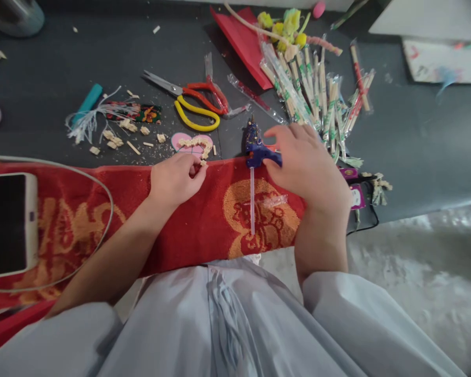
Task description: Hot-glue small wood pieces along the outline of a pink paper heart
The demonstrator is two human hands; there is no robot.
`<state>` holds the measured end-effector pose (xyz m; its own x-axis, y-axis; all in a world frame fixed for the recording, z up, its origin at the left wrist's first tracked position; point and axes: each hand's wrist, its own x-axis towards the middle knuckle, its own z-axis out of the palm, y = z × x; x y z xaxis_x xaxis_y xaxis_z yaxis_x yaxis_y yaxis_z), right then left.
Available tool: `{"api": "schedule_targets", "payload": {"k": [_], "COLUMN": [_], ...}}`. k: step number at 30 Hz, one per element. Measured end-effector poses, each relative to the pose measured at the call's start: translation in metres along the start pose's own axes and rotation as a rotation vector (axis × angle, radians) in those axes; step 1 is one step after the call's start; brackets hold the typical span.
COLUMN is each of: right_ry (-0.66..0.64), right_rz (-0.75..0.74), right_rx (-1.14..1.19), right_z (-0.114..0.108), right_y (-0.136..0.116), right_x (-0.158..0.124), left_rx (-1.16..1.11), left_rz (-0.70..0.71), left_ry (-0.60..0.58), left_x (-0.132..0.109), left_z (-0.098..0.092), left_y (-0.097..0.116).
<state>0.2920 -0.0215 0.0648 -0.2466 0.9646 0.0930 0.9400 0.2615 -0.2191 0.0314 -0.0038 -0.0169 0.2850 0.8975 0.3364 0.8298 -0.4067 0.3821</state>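
My left hand (176, 178) is closed in a pinch on a small pale wood piece (203, 164). Just beyond its fingertips lies a pink heart-shaped card (180, 140), with pale pieces set along part of its outline. A dark blue glue gun (254, 144) points away from me, a long clear glue stick (252, 201) sticking out of its back. Around the gun's handle, my right hand (304, 159) has its thumb and forefinger apart; the other fingers are partly hidden. Scissors (198, 112) with red and yellow handles lie beyond the heart card.
A red towel (192, 225) covers the near edge of the dark table. Wrapped chopsticks (310, 94) are piled at the back right, near a red envelope (239, 42). Wood bits (113, 140) are scattered at left. A phone (10, 225) with a cable rests on the towel.
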Motion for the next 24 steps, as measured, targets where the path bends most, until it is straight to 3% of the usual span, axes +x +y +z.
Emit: {"api": "schedule_targets", "payload": {"k": [5,10,18,24], "right_ry": [-0.16,-0.242,-0.27,-0.294], "right_rz": [-0.281,-0.425,-0.532,-0.528], "right_rx": [0.133,0.231,0.301,0.28], "right_z": [0.015,0.043,0.057,0.059], "right_y": [-0.027,-0.029,-0.024,-0.024], "right_x": [0.049,0.088,0.1,0.104], "left_rx": [0.024,0.079,0.1,0.067], "left_rz": [0.006,0.031,0.034,0.018], "left_ry": [0.004,-0.002,0.001,0.008], "left_x": [0.0,-0.002,-0.003,-0.002], "left_z": [0.002,0.003,0.001,0.001], "left_y": [-0.001,-0.002,-0.001,-0.001]}}
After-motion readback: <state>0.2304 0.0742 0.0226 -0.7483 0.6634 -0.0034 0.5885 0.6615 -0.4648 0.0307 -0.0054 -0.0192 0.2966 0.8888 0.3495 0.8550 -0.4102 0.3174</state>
